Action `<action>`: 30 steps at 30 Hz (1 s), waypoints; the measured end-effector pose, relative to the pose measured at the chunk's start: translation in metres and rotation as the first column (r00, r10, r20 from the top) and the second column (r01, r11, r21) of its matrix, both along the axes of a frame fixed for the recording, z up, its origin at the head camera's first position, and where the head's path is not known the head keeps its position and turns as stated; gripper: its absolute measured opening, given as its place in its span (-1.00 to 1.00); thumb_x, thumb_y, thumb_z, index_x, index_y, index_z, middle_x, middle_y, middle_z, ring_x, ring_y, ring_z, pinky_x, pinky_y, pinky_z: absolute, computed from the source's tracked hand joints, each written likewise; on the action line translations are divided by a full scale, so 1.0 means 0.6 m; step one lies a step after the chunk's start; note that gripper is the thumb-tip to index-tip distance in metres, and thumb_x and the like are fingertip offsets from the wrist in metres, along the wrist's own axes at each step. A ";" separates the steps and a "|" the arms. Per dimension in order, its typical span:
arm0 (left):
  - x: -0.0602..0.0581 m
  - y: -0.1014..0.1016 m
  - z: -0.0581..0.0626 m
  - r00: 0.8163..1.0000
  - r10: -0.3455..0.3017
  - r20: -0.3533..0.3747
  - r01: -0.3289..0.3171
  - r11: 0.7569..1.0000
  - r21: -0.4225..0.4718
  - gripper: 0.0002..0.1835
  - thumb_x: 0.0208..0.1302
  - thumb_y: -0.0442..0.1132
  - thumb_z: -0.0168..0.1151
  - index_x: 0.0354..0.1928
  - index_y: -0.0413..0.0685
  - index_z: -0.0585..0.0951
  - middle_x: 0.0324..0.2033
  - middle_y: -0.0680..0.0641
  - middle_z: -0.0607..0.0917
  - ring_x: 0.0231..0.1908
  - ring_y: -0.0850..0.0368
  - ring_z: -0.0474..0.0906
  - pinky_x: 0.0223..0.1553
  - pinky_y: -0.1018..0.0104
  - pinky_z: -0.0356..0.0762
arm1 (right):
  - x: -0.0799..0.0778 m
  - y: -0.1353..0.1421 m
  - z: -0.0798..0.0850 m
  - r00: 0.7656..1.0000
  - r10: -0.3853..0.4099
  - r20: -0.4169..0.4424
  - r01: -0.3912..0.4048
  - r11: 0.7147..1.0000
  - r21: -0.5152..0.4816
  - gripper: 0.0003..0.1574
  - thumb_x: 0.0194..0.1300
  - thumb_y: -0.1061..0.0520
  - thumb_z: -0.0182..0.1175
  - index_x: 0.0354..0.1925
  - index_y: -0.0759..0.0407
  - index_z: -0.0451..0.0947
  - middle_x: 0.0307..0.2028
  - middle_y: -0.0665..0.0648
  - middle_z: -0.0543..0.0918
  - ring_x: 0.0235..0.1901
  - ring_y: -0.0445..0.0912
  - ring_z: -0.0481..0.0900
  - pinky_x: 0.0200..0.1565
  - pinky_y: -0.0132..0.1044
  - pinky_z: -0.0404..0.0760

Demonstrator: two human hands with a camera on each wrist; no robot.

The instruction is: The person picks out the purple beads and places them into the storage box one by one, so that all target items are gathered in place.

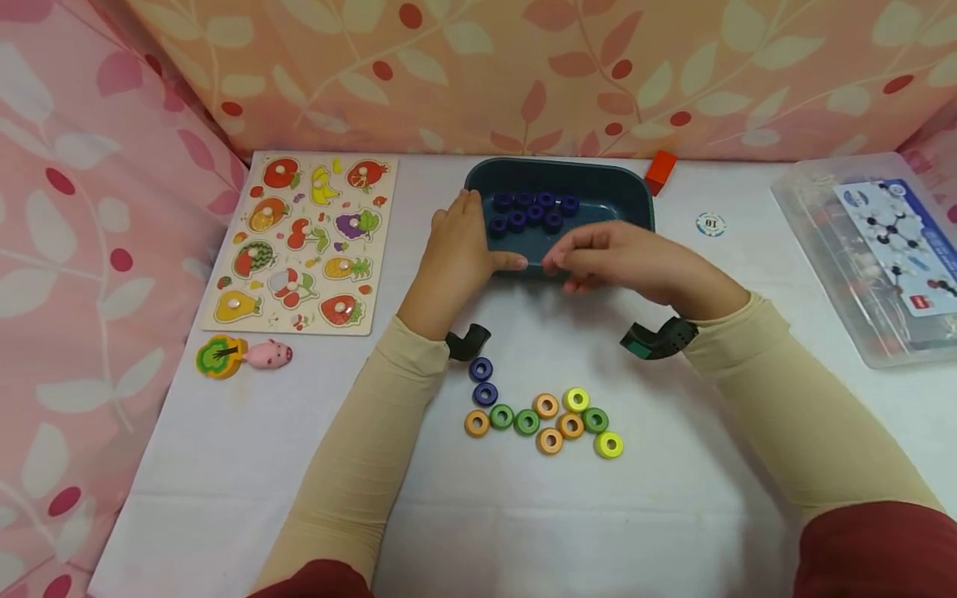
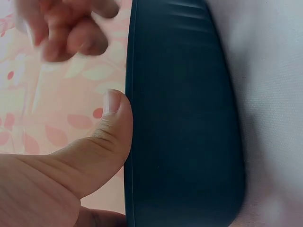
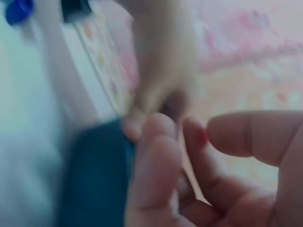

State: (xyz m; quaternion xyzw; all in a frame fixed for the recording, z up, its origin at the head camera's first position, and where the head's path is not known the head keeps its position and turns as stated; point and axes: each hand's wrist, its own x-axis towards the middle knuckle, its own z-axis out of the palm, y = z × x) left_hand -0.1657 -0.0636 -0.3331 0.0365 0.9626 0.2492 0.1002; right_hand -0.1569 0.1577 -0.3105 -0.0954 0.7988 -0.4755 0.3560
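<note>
1. Loose rings (image 1: 543,419), orange, green, yellow and blue, lie on the table (image 1: 224,465) nearest the person.
2. Left hand (image 1: 458,257) grips the tray (image 1: 631,195) at its near-left corner, thumb pressed on the rim.
3. Right hand (image 1: 624,264) hovers over the tray's near edge, fingers loosely curled, holding nothing visible.
4. Blue rings (image 1: 534,209) sit inside the tray.

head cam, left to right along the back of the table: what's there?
Fruit puzzle board → dark tray → red block → white chip → clear plastic box.

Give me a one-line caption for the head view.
Left hand grips the dark tray of blue rings; right hand hovers.
</note>
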 end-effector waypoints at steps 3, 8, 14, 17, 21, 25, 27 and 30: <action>-0.001 -0.001 0.000 1.000 -0.005 -0.002 0.005 1.000 -0.006 0.26 0.00 0.23 0.52 0.55 -0.27 0.04 0.57 -0.21 0.08 0.41 -0.22 0.18 0.46 0.09 0.15 | 0.025 -0.024 -0.028 0.989 0.129 0.076 -0.126 0.991 -0.038 -0.60 0.55 0.06 0.03 0.18 0.24 0.56 0.18 0.24 0.60 -0.10 -0.02 0.69 0.01 -0.28 0.64; -0.006 -0.002 -0.002 1.000 -0.021 -0.001 0.021 1.000 -0.022 0.27 -0.01 0.24 0.52 0.55 -0.29 0.05 0.56 -0.22 0.10 0.48 -0.18 0.11 0.48 0.08 0.08 | 0.057 -0.070 -0.085 0.934 0.220 0.282 -0.176 0.969 -0.172 -0.55 0.53 0.17 0.00 0.27 0.32 0.47 0.07 0.29 0.68 -0.12 -0.08 0.72 -0.02 -0.27 0.67; -0.009 0.000 -0.002 1.000 -0.028 0.011 0.028 0.999 -0.018 0.28 0.00 0.24 0.52 0.55 -0.29 0.03 0.57 -0.21 0.07 0.52 -0.14 0.04 0.50 0.09 0.03 | 0.072 -0.096 -0.110 0.885 0.215 0.413 -0.117 0.961 -0.251 -0.55 0.54 0.23 -0.05 0.30 0.35 0.37 -0.02 0.26 0.72 -0.11 -0.10 0.75 -0.01 -0.23 0.69; -0.008 0.001 0.000 1.000 -0.027 0.013 0.028 0.999 -0.023 0.27 0.00 0.23 0.51 0.55 -0.28 0.03 0.57 -0.21 0.07 0.52 -0.14 0.04 0.50 0.09 0.03 | 0.073 -0.100 -0.112 0.875 0.220 0.431 -0.104 0.955 -0.278 -0.55 0.53 0.26 -0.08 0.30 0.37 0.36 0.01 0.25 0.71 -0.11 -0.11 0.75 0.00 -0.23 0.68; -0.007 0.001 0.002 1.000 -0.025 0.015 0.025 0.999 -0.026 0.27 0.01 0.23 0.51 0.56 -0.28 0.03 0.57 -0.20 0.07 0.50 -0.15 0.07 0.49 0.10 0.05 | 0.075 -0.101 -0.111 0.870 0.224 0.439 -0.106 0.955 -0.277 -0.55 0.51 0.27 -0.07 0.28 0.41 0.37 -0.01 0.26 0.71 -0.10 -0.14 0.74 0.00 -0.26 0.68; -0.007 0.001 0.002 1.000 -0.020 0.016 0.021 0.999 -0.033 0.27 0.01 0.24 0.50 0.56 -0.27 0.02 0.57 -0.19 0.07 0.49 -0.16 0.09 0.49 0.11 0.07 | 0.074 -0.095 -0.110 0.890 0.202 0.408 -0.105 0.963 -0.247 -0.55 0.49 0.27 -0.01 0.27 0.39 0.43 -0.01 0.25 0.72 -0.11 -0.13 0.73 0.02 -0.26 0.67; -0.007 0.001 0.002 1.000 -0.021 0.017 0.022 0.999 -0.033 0.27 0.01 0.24 0.50 0.56 -0.27 0.02 0.57 -0.20 0.07 0.50 -0.15 0.08 0.49 0.11 0.05 | 0.073 -0.086 -0.107 0.900 0.202 0.387 -0.114 0.964 -0.239 -0.54 0.49 0.25 0.01 0.28 0.36 0.44 0.02 0.24 0.70 -0.09 -0.12 0.72 0.04 -0.24 0.66; -0.008 0.000 0.002 1.000 -0.026 0.011 0.026 0.999 -0.028 0.27 0.01 0.23 0.51 0.55 -0.29 0.03 0.57 -0.21 0.08 0.51 -0.14 0.06 0.49 0.10 0.03 | 0.067 -0.067 -0.091 0.911 0.225 0.347 -0.158 0.965 -0.210 -0.53 0.50 0.20 0.03 0.29 0.33 0.46 0.07 0.22 0.67 -0.08 -0.10 0.70 0.07 -0.22 0.65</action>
